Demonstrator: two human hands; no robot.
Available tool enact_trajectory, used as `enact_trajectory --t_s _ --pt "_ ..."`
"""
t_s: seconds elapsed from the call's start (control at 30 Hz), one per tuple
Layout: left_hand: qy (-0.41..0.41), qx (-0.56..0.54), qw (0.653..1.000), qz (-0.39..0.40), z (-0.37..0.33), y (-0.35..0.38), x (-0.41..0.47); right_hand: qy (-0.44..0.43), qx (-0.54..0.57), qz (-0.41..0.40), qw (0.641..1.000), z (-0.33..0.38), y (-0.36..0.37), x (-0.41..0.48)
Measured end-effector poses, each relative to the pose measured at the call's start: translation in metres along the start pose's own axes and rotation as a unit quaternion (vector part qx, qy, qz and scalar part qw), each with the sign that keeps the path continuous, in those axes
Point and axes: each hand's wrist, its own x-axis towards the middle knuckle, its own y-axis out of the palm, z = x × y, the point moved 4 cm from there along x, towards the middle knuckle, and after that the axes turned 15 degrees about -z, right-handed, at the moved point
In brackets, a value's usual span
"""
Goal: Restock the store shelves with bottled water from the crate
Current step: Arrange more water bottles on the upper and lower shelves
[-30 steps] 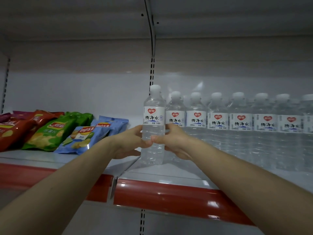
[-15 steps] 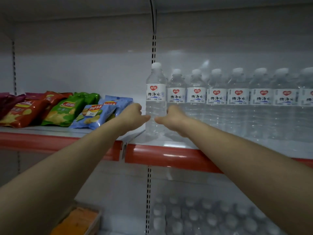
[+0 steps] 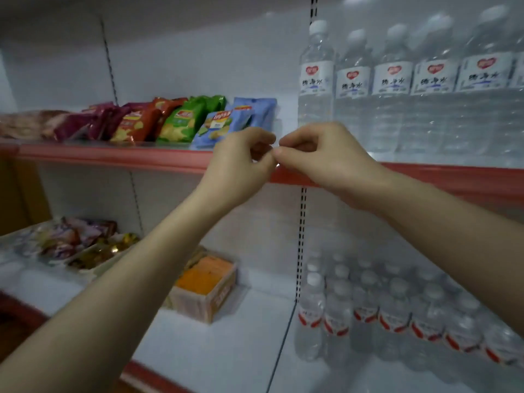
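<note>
The left hand (image 3: 241, 163) and the right hand (image 3: 323, 157) are held up side by side in front of the red front strip of the upper shelf (image 3: 113, 156). The fingers of each are curled in toward the thumb and the fingertips of the two nearly meet. Nothing shows in either grip, and neither hand touches a bottle.

Just above and behind the right hand stands the clear plastic water bottle with a white cap and red-heart label (image 3: 315, 78). It is upright on the shelf at the left end of the row of matching bottles (image 3: 433, 80). I count five bottles in that front row, plus a sliver of a sixth at the right edge.

This placement therefore looks finished. The crate is out of view, so how many bottles remain cannot be told. Fetching the next one is probably the step in hand.

To the left lie the foil crisp bags (image 3: 181, 120): two blue, one green, about two red, and several purple ones too blurred to count. On the lower shelf are:
- one orange open carton (image 3: 207, 282)
- two shallow trays of wrapped sweets (image 3: 76, 245)
- a block of smaller red-banded water bottles (image 3: 394, 316), well over a dozen
</note>
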Motion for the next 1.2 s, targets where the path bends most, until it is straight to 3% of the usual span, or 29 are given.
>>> enact_trajectory --t_s 0.23,0.47,0.57,0.67,0.87,1.13,1.2 --pt "-0.133 0.039 0.978 0.153 0.04 -0.019 -0.159 0.152 0.079 0.127 0.977 -0.078 0.057 -0.131" --pt "-0.3 0.1 0.908 0.274 0.08 -0.038 -0.331 0.212 0.062 0.274 0.936 -0.153 0.106 -0.27" --pt "-0.31 0.112 0.89 0.315 0.083 -0.052 -0.38 0.24 0.079 0.34 0.906 -0.173 0.123 -0.32" --pt "-0.318 0.124 0.86 0.379 0.08 -0.059 -0.42 0.216 0.059 0.406 0.886 -0.192 0.135 -0.358" --pt "-0.292 0.238 0.792 0.48 0.084 -0.054 -0.467 0.212 0.037 0.466 0.858 -0.214 0.137 -0.406" --pt "-0.231 0.244 0.8 0.498 0.09 -0.049 -0.448 0.218 0.021 0.515 0.828 -0.231 0.133 -0.42" --pt "-0.219 0.219 0.817 0.486 0.088 -0.046 -0.431 0.239 0.03 0.519 0.82 -0.236 0.13 -0.42"
